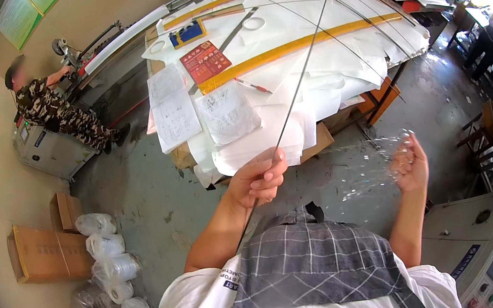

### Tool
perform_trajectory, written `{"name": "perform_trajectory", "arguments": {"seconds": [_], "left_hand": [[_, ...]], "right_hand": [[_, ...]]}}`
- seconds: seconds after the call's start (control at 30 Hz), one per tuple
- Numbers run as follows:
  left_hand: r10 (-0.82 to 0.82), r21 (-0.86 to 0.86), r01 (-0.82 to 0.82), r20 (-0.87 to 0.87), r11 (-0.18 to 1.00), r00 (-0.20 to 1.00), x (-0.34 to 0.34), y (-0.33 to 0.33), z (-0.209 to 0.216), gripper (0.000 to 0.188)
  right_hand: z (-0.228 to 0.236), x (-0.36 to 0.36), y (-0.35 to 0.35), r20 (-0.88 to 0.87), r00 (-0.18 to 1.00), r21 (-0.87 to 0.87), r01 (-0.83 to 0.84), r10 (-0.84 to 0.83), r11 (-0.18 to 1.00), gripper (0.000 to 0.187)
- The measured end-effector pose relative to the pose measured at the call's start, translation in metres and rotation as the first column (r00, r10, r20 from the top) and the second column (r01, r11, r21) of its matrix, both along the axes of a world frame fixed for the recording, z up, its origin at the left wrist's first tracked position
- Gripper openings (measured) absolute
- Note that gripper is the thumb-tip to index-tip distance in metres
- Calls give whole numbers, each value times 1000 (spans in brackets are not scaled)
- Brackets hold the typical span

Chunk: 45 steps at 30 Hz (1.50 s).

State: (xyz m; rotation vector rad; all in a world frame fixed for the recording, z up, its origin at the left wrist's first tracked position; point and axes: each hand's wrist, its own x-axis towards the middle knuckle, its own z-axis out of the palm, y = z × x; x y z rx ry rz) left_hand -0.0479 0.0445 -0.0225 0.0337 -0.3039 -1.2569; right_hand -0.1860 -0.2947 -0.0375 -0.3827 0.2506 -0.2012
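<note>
Left hand (261,179): clenching long thin dark rod (292,108), likely steadying it over white-papered worktop (349,67)'s near edge.
Right hand (409,163): curled at clear glinting film (371,174); grip I can't tell.

A thin dark rod (300,82) is held aloft, looking straight, at a slant: its upper stretch leaves the view toward one o'clock, its lower stretch points between six and seven. Clear film (380,165), speckled with bright glints, spreads between three and four o'clock from the view's centre, its outline too faint to trace.
</note>
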Motion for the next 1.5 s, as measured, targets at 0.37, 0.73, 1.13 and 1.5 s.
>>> {"name": "perform_trajectory", "arguments": {"seconds": [0.37,0.73,1.13,1.5], "left_hand": [[-17,185,13,22,983,1000,3,8,2,21],[-56,239,44,44,970,997,-11,-32,0,14],[195,217,-193,14,957,981,-17,5,-14,20],[87,107,-91,38,990,995,-8,8,1,17]], "right_hand": [[-97,-131,-224,-33,825,36,565,-564,824,25],[26,39,148,-157,952,-893,-251,263,375,37],[-3,25,93,-47,883,-52,-469,467,882,35],[-30,-1,13,21,997,123,-71,69,990,32]]}}
